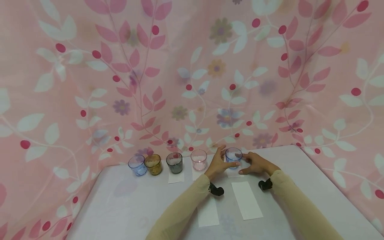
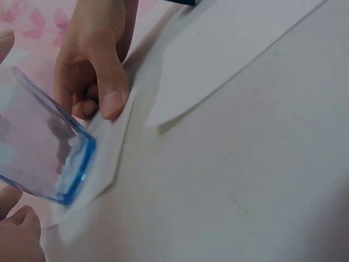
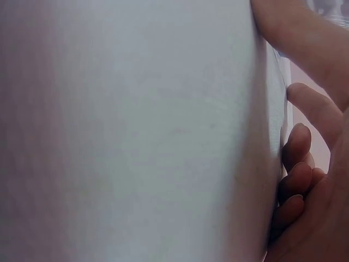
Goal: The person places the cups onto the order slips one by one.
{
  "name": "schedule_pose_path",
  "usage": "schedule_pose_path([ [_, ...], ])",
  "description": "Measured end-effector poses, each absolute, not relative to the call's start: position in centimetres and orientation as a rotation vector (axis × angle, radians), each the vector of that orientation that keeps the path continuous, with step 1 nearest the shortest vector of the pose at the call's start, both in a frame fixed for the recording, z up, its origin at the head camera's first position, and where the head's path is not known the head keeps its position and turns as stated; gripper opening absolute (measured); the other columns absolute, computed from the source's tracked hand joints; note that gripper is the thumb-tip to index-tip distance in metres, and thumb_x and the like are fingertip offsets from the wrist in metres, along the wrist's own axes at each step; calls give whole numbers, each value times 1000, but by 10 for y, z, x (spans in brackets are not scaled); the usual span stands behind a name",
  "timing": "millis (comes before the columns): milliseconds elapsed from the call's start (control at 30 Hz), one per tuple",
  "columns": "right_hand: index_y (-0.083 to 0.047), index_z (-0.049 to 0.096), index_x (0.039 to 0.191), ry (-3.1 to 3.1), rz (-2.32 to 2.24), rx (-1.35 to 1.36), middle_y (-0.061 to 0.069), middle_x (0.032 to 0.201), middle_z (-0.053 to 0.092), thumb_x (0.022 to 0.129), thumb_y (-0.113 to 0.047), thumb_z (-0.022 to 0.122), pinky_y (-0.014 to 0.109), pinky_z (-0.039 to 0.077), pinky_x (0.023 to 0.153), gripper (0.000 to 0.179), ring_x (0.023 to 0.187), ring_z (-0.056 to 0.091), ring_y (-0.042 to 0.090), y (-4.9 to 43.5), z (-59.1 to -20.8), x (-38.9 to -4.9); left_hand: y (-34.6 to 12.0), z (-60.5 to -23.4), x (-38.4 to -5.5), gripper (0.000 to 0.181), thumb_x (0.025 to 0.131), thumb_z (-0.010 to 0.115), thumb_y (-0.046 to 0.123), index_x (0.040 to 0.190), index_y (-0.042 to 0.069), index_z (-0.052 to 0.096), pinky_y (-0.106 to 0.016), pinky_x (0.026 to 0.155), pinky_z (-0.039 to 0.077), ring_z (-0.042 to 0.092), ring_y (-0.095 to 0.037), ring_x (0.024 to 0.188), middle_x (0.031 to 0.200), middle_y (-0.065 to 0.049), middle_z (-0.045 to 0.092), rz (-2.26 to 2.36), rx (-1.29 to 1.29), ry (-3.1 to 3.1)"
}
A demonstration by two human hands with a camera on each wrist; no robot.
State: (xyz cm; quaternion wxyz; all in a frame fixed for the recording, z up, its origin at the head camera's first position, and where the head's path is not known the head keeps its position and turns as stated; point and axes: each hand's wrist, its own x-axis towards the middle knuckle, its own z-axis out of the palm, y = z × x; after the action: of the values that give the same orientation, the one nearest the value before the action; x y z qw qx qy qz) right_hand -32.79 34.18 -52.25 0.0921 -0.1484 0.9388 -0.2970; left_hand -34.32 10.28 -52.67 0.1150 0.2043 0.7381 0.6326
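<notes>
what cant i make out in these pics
Rightmost glass, left wrist view: most of the rim, cut by left edge.
Paper strip below left sleeve, head view: upper end, hidden by sleeve.
Right grip, right wrist view: palm, partly cut by right edge.
Tabletop, right wrist view: surface detail, blurred.

The place looks like a small draped nook, with pink flowered cloth (image 1: 186, 43) hanging behind and along both sides of a pale bench (image 1: 111, 206), though whether it stands in a home, a studio or a lab cannot be told.
</notes>
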Motion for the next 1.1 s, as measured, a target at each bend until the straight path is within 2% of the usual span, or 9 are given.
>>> schedule_pose_path([
  [100, 1, 58, 148, 2785, -889, -465, 16, 118, 63, 81, -42, 93, 59, 52, 102, 88, 110, 59, 31, 341, -522, -327, 98, -519, -337, 107, 84, 93, 24, 167, 10, 26, -47, 132, 27, 32, -30, 160, 171, -14, 36, 1906, 605, 2162],
  [300, -4, 64, 142, 2790, -888, -509, 11, 111, 61, 81, -42, 92, 47, 51, 92, 77, 101, 54, 25, 341, -525, -330, 82, -497, -320, 109, 84, 93, 26, 168, 13, 25, -46, 134, 22, 25, -23, 163, 176, -10, 27, 1941, 637, 2142],
  [467, -4, 61, 145, 2799, -899, -487, 16, 117, 62, 80, -42, 93, 52, 52, 97, 82, 105, 56, 29, 343, -525, -330, 66, -480, -301, 103, 85, 92, 26, 166, 21, 29, -41, 134, 22, 23, -20, 164, 175, -6, 28, 1969, 709, 2107],
  [600, -8, 66, 134, 2789, -919, -531, 11, 104, 59, 81, -40, 93, 43, 49, 87, 68, 97, 51, 25, 343, -525, -330, 46, -469, -282, 100, 87, 90, 30, 166, 25, 28, -40, 133, 24, 25, -20, 163, 174, 1, 31, 1963, 796, 2073],
  [700, -8, 67, 131, 2791, -925, -557, 8, 97, 55, 81, -38, 93, 39, 42, 81, 64, 92, 47, 23, 344, -523, -330, 32, -461, -272, 99, 90, 88, 35, 166, 25, 26, -39, 132, 27, 27, -23, 163, 173, 1, 31, 1956, 878, 2038],
  [833, -7, 68, 127, 2811, -921, -545, 7, 97, 54, 79, -37, 94, 39, 42, 83, 62, 92, 47, 22, 343, -521, -329, 12, -454, -261, 97, 92, 85, 37, 167, 25, 24, -37, 131, 30, 33, -25, 161, 173, -1, 31, 1947, 944, 2008],
  [933, -8, 67, 116, 2813, -916, -551, 6, 93, 51, 79, -36, 94, 37, 39, 79, 53, 89, 45, 21, 342, -521, -327, -5, -450, -254, 93, 95, 83, 32, 167, 23, 24, -39, 130, 33, 40, -29, 157, 172, -5, 35, 1940, 980, 2021],
  [1033, -9, 65, 111, 2803, -923, -558, 5, 91, 48, 80, -35, 94, 35, 36, 76, 49, 88, 43, 20, 342, -522, -326, -27, -449, -250, 79, 98, 79, 22, 163, 16, 34, -42, 122, 44, 55, -34, 144, 162, -13, 50, 1936, 1042, 2088],
  [1100, -9, 64, 108, 2799, -928, -558, 5, 91, 48, 80, -35, 93, 35, 36, 76, 48, 88, 43, 21, 342, -522, -326, -43, -449, -249, 63, 100, 75, 16, 156, 10, 46, -41, 112, 55, 67, -34, 129, 148, -19, 63, 1942, 1074, 2150],
])
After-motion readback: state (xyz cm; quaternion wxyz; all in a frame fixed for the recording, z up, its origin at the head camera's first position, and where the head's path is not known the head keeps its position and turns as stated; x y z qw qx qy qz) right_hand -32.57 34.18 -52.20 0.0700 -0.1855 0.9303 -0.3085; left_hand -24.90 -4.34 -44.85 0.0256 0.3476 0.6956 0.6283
